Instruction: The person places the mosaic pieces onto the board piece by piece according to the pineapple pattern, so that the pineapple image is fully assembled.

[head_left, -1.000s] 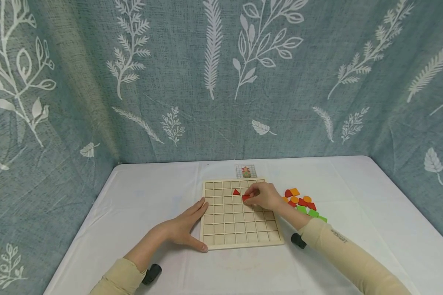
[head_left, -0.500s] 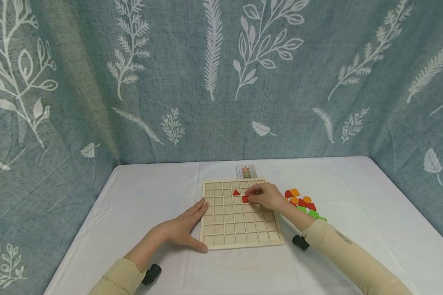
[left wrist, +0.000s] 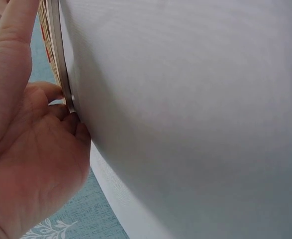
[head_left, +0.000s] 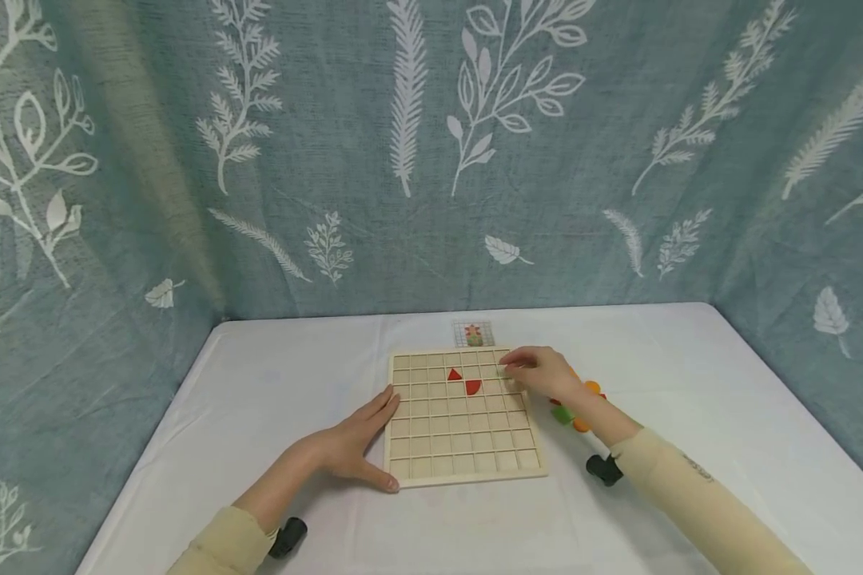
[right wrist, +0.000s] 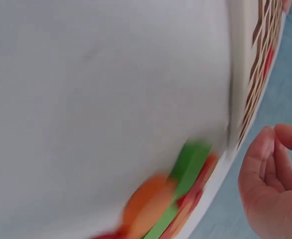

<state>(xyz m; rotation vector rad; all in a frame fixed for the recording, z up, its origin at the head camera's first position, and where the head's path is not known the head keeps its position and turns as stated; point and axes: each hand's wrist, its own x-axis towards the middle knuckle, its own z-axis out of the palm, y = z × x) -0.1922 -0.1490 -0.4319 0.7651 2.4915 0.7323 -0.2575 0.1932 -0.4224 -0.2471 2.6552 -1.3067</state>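
Observation:
A wooden grid board (head_left: 460, 463) lies on the white table. Two red pieces sit in its upper cells: a triangle (head_left: 455, 374) and a rounded, quarter-circle-like piece (head_left: 472, 387). My left hand (head_left: 348, 449) rests along the board's left edge, fingers extended and thumb spread to the near corner. Over the upper right of the board hovers my right hand (head_left: 542, 374), apart from the red pieces. In the right wrist view its thumb and index fingertips (right wrist: 267, 130) come together, with no piece visible between them.
Loose pieces lie right of the board, partly hidden by the right forearm, among them a green one (head_left: 562, 414) and an orange one (head_left: 582, 425). Behind the board is a small pattern card (head_left: 474, 334). A patterned curtain (head_left: 374, 271) surrounds the table.
My right hand has let go of the rounded red piece and moved right, uncovering it in its cell. The left hand stays against the board. The head view has shifted slightly.

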